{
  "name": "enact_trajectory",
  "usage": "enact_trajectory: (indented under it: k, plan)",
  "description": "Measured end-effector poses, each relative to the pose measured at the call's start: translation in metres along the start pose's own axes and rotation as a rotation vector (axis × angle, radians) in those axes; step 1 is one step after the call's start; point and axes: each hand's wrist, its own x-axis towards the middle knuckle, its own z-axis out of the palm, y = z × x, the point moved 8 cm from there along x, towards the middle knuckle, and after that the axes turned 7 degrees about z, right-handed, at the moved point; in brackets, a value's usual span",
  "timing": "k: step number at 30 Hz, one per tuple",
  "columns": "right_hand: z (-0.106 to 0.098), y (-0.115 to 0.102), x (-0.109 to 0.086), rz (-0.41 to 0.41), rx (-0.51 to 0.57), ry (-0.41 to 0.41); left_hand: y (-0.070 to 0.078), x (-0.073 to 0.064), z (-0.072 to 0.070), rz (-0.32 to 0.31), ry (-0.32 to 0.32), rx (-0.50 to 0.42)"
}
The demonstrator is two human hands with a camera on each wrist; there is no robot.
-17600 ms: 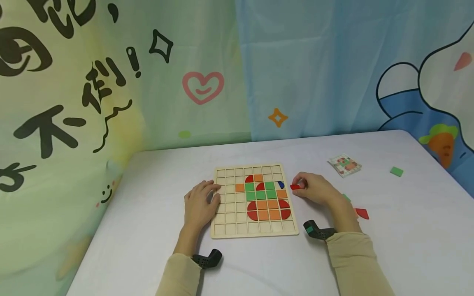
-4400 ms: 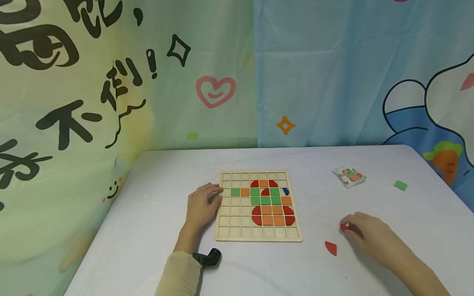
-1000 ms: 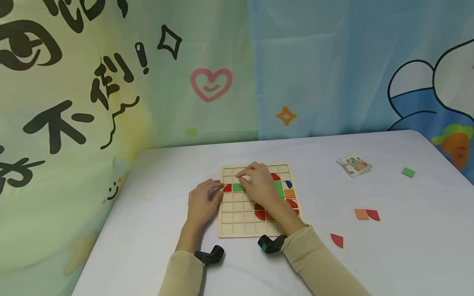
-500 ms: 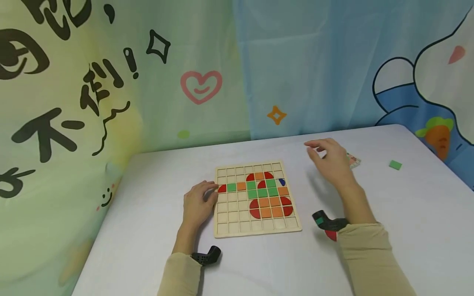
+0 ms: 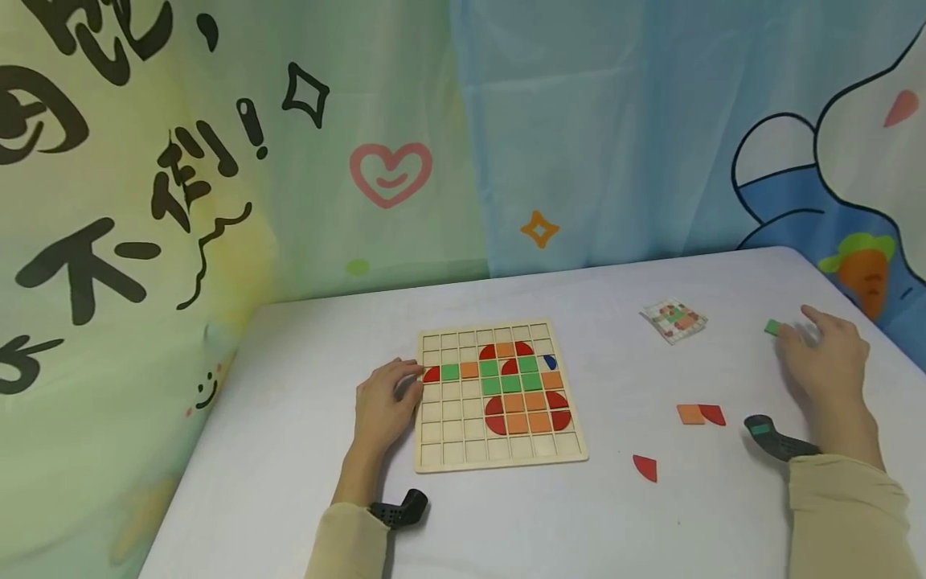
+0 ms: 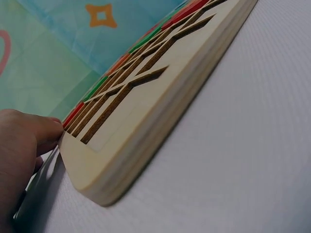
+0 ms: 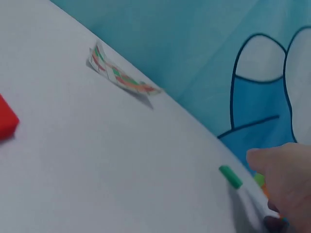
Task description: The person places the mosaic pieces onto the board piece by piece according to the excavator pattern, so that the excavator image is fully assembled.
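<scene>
The wooden grid board (image 5: 452, 454) lies on the table, with red curved pieces, green (image 5: 450, 371) and orange squares (image 5: 538, 422) and one blue piece (image 5: 550, 362) in its cells. My left hand (image 5: 383, 404) rests at the board's left edge, fingertips right at the rim beside a red curved piece (image 5: 432, 374). In the left wrist view, fingers (image 6: 41, 128) meet that corner of the frame. At the far right, my right hand (image 5: 828, 354) is beside a loose green square (image 5: 772, 327), thumb and forefinger spread apart. The right wrist view has that green square (image 7: 230, 176) just left of the hand.
A small stack of printed pattern cards (image 5: 674, 320) lies behind and right of the board. Closer in are a loose orange square (image 5: 690, 414) touching a red curved piece (image 5: 712, 415), and another red curved piece (image 5: 646, 468). A printed curtain (image 5: 615, 145) hangs behind the table.
My right hand has gone from over the board, past the cards, to the green square at the far right. Since 4.4 s ago a red piece has been added at the board's left edge.
</scene>
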Motion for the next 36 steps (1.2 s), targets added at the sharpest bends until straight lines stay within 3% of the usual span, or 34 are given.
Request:
enact_trajectory:
  k: [8, 20, 27, 31, 36]
  plan:
    - [0.008, 0.010, 0.007, -0.005, -0.064, 0.017, 0.000, 0.000, 0.000, 0.011, 0.007, 0.001]
    - [0.012, 0.007, 0.009, -0.006, -0.155, 0.094, -0.002, 0.001, 0.002, 0.002, -0.006, 0.017]
    - [0.011, 0.009, 0.004, 0.089, -0.005, 0.057, 0.000, 0.000, 0.001, 0.010, 0.006, 0.019]
    - [0.007, -0.012, -0.007, 0.058, 0.075, 0.101, -0.002, 0.000, 0.001, 0.012, 0.008, 0.031]
    - [0.008, -0.067, -0.031, -0.070, 0.094, 0.162, -0.002, 0.000, -0.001, 0.012, 0.003, 0.031]
